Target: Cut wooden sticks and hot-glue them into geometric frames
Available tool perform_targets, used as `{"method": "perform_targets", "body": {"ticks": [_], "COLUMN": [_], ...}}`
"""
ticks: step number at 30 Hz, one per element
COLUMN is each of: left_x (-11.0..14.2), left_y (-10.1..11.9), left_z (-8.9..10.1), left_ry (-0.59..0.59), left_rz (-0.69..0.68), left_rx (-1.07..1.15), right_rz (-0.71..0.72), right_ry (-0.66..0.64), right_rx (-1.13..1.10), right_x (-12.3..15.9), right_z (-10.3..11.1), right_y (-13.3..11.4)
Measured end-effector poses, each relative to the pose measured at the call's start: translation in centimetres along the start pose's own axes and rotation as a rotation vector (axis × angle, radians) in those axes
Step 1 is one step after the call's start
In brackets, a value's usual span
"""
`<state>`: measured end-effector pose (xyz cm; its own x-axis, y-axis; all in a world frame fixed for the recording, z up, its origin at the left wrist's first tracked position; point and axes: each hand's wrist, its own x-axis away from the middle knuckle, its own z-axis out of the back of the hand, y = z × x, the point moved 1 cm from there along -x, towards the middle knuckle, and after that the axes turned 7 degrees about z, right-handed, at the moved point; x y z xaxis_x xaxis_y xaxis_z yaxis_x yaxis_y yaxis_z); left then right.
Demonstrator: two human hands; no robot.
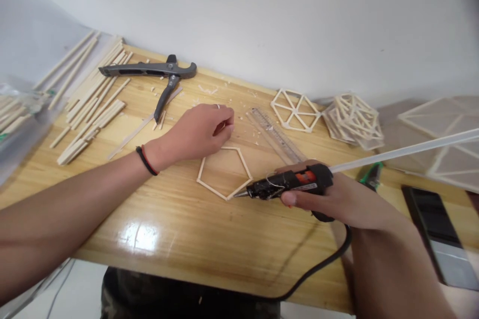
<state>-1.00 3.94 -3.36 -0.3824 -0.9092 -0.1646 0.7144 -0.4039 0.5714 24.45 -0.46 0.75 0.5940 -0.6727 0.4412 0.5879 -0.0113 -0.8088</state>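
The stick frame (212,189), apparently six-sided, is laid flat on the tabletop (179,239) between the two hands, its far-left part partly hidden by the left hand (202,129). The fingers of that hand are curled loosely inward; whether a stick is pinched cannot be told. The glue gun (284,184) is gripped firmly around its body by the right hand (348,202), its nozzle (241,193) at the near-right side of the frame; contact cannot be confirmed. The frame should be treated as very light, with stiff sticks but fragile joints. It is best held by mid-stick, pressed lightly downward, and not twisted at corners. The nozzle should be presumed hot; the gun should be held only by its body.
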Motion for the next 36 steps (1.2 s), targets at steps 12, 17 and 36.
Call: {"method": "perform_targets", "body": {"ticks": [12,17,36], "left_x": [0.0,-0.1,0.0], "left_y": [0.1,0.2,0.1], "left_z": [0.1,0.2,0.1], "left_ry": [0.024,0.013,0.005], "left_rz": [-0.013,0.007,0.006], "left_rx": [0.011,0.016,0.004], "right_rz": [-0.063,-0.064,-0.001], "right_ry": [-0.017,0.002,0.016], "right_rx": [0.015,0.017,0.014], "right_x": [0.1,0.3,-0.2], "right_z": [-0.8,-1.0,-1.4], "right_y": [-0.5,-0.7,-0.9]}}
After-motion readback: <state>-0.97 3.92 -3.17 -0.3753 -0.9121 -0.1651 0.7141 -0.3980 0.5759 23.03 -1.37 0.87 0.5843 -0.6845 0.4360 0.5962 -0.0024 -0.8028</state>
